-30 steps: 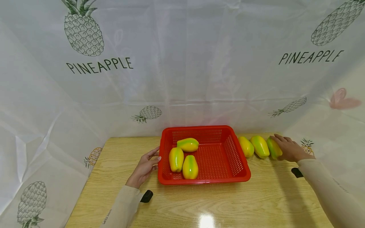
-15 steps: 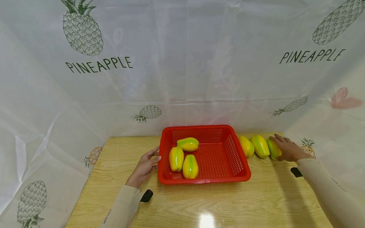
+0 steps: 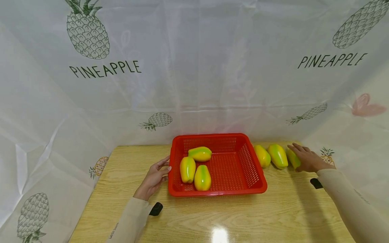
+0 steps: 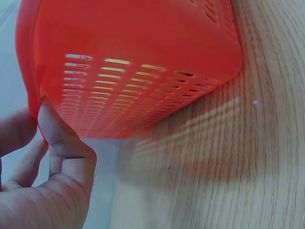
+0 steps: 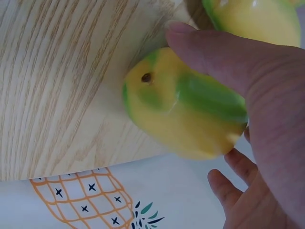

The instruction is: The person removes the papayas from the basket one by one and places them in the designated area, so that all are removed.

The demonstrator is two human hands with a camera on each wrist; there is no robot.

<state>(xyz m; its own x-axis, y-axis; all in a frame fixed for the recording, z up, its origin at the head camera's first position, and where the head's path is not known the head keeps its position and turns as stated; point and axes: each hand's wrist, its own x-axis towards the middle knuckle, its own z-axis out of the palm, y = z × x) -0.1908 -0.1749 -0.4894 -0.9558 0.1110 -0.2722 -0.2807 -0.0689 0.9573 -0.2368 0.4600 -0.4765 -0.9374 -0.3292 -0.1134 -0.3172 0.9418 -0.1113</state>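
A red plastic basket (image 3: 223,193) sits on the table, with three yellow-green papayas in its left part, one of them a front papaya (image 3: 202,178). My left hand (image 3: 154,179) holds the basket's left rim; in the left wrist view the thumb (image 4: 59,131) presses the outer wall and the fingers are beyond the rim. At the far right my right hand (image 3: 308,159) grips a papaya (image 5: 190,114), thumb on one side and fingertips on the other. The papaya rests on the table, partly hidden by the hand in the head view.
Two more papayas, a middle papaya (image 3: 278,156) and a papaya (image 3: 262,156) close to the basket's right wall, lie in a row beside the held one. A white pineapple-print sheet (image 3: 212,84) rises behind the wooden table (image 3: 243,219) and along its sides.
The papaya in my right hand has turned slightly and shifted a little right, so a wider gap shows between it and the middle papaya. My left hand and the basket have stayed put.
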